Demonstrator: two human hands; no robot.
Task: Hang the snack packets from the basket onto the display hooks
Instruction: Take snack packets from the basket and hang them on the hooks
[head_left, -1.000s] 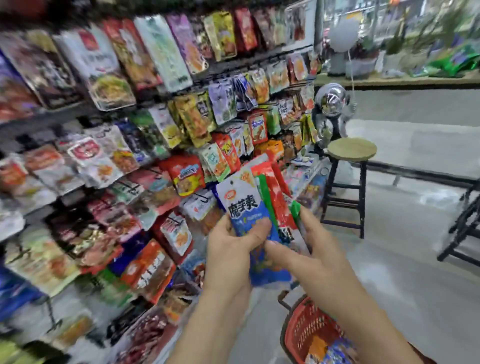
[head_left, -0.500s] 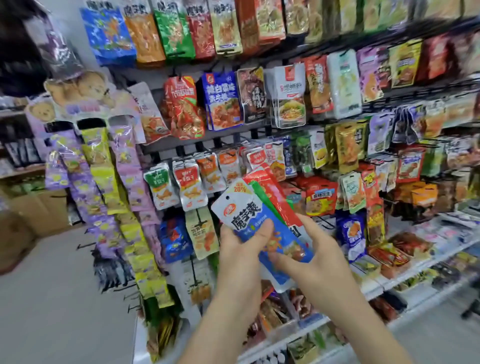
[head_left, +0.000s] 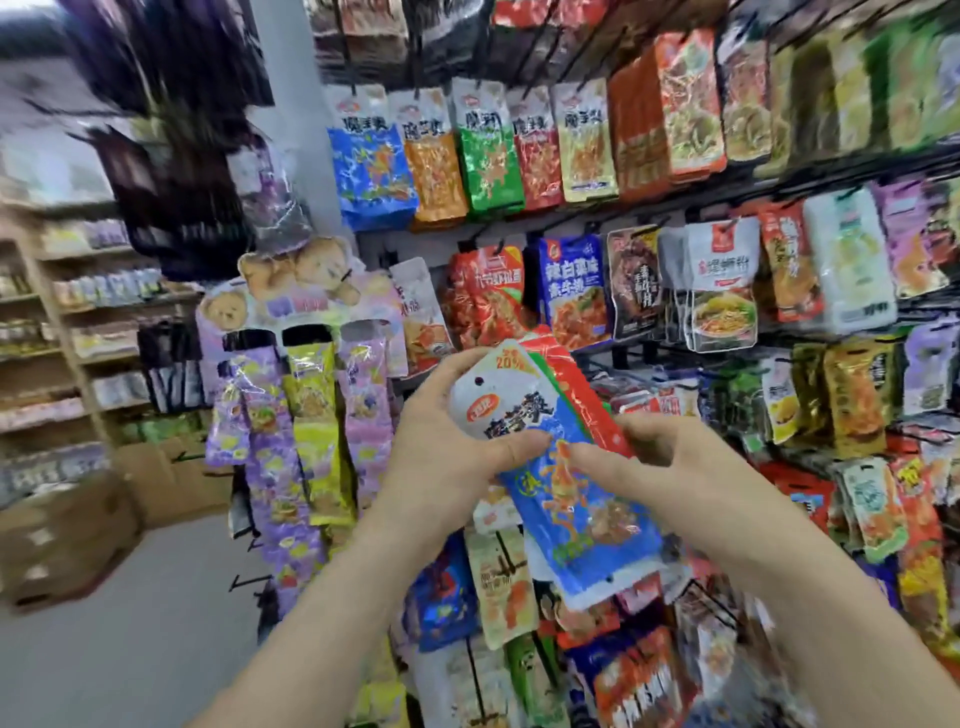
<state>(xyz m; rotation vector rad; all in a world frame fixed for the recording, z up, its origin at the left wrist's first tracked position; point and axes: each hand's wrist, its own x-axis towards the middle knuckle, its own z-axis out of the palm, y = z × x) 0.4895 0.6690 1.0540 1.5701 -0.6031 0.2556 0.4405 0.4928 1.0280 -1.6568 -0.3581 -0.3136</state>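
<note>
The snack packets (head_left: 566, 483), fanned, were pinched near the top by the left hand (head_left: 441, 452) and at mid-height by the right hand (head_left: 665, 467), well below the blue hanging row (head_left: 371, 161), where the front packet was judged best peeled off singly and hung with its hang hole (head_left: 479, 382) held square.

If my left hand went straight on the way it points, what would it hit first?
Likely the red hanging packet just above the blue packet your left hand grips, though depth is unclear.
</note>
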